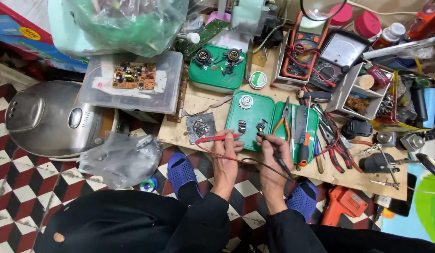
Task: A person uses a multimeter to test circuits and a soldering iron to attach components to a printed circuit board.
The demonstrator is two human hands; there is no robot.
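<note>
Red probe (217, 138) in left hand (225, 159), black probe (273, 152) in right hand (272, 161)

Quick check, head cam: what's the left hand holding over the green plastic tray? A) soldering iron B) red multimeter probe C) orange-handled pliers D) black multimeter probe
B: the left hand grips the slim red multimeter probe, its tip pointing at a small black component on the green plastic tray, while the right hand holds the black multimeter probe.
</note>
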